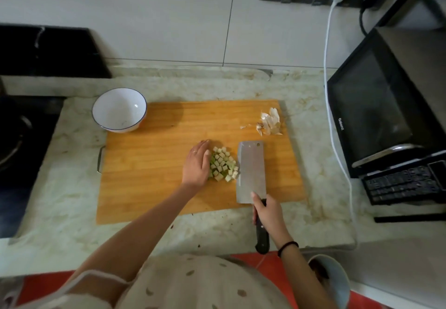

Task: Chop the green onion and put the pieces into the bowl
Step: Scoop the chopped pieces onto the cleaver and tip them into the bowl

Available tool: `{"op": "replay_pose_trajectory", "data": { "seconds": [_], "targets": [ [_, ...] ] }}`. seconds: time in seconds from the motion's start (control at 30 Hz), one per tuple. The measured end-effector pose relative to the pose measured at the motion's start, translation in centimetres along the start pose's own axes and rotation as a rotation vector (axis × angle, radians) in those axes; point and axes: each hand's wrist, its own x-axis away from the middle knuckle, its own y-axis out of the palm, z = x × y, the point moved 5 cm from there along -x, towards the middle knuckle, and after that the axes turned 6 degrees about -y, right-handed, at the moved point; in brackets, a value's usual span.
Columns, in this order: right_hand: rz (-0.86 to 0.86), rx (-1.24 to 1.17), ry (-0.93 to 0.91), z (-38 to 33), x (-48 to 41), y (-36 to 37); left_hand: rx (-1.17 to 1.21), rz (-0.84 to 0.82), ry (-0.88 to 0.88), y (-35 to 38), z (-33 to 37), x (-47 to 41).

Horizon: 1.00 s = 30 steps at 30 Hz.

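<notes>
The chopped onion pieces (222, 164) look light and loose, best scooped between the open left hand (196, 164) and the cleaver (251, 171), whose handle the right hand (269, 214) grips.

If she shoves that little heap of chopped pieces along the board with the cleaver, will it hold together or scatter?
The chopped pieces are small, loose cubes, so they would probably slide as a heap, with some tumbling off the edges. The left hand cupped on one side and the cleaver on the other should pen them in. They look light and easily scooped.
</notes>
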Motion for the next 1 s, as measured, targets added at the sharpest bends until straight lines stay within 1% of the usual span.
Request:
{"op": "replay_pose_trajectory", "data": {
  "seconds": [0.13,0.27,0.47,0.63,0.73,0.87,1.0],
  "targets": [
    [0.036,-0.018,0.014,-0.4,-0.1,1.2,-0.037,-0.09,0.019,1.9,1.6,0.0],
    [0.055,-0.077,0.03,-1.0,-0.3,2.6,-0.015,-0.127,-0.046,3.1,1.7,0.2],
    [0.061,-0.116,0.033,-1.7,-0.6,4.1,-0.063,-0.05,-0.013,3.6,2.2,0.1],
    [0.087,-0.149,-0.011,-2.0,-0.3,4.7,-0.074,-0.037,-0.011,4.0,2.6,0.0],
    [0.087,-0.159,-0.017,-2.1,-0.4,4.9,-0.131,-0.009,0.008,4.2,2.8,-0.2],
    [0.098,-0.185,-0.018,-1.8,-0.4,4.8,-0.283,0.014,0.028,4.5,3.3,-0.8],
    [0.102,-0.213,-0.026,-2.1,-0.2,5.2,-0.245,0.019,0.0,4.2,3.1,-0.7]
  ]
}}
